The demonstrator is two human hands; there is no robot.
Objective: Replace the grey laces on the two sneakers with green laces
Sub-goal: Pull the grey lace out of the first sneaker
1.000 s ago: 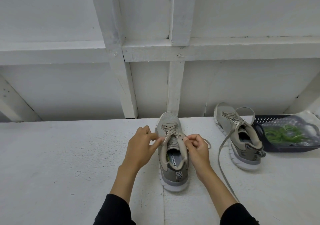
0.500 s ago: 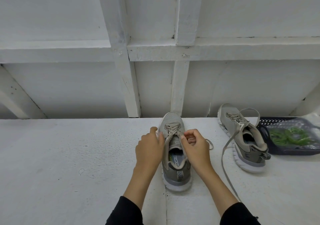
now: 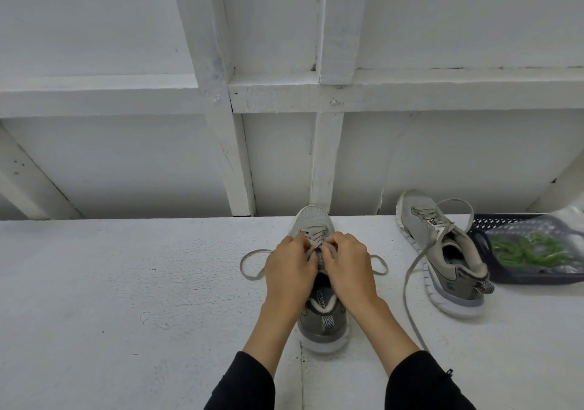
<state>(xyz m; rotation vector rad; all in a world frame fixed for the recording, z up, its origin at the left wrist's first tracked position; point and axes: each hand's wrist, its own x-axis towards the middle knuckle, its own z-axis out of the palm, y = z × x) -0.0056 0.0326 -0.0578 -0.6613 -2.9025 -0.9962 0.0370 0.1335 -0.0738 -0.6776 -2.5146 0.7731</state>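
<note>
Pinching the grey lace (image 3: 311, 241) over the near sneaker (image 3: 319, 286), both hands, left hand (image 3: 289, 269) and right hand (image 3: 346, 267), should ease it out one eyelet at a time.

A rough white painted surface (image 3: 126, 283) runs across the view. Behind it stands a white wooden frame of posts and rails (image 3: 275, 96). At the far right sits a dark perforated plastic basket (image 3: 537, 278), seemingly lined with clear plastic.
</note>
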